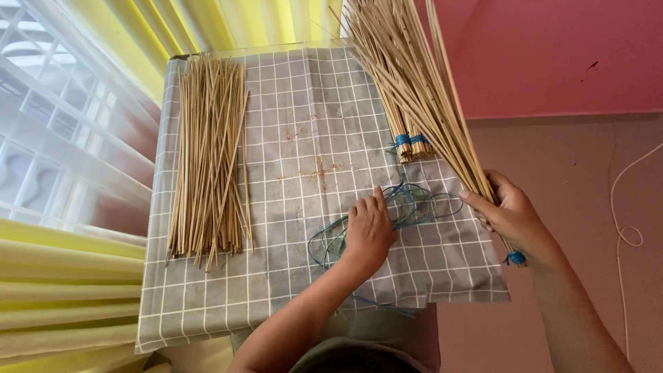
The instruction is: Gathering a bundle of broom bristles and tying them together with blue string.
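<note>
While right hand (510, 214) grips stick bundle (414, 90), left hand (368, 231) touches blue strings (414, 204).

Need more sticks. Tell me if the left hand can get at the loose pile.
Probably yes: the left hand rests open on the blue string, and only bare cloth lies before the loose pile.

no packages, labels, signs or screens anywhere in view

Pink wall (552, 55), yellow curtains (62, 276), bright barred window (48, 138).
</note>
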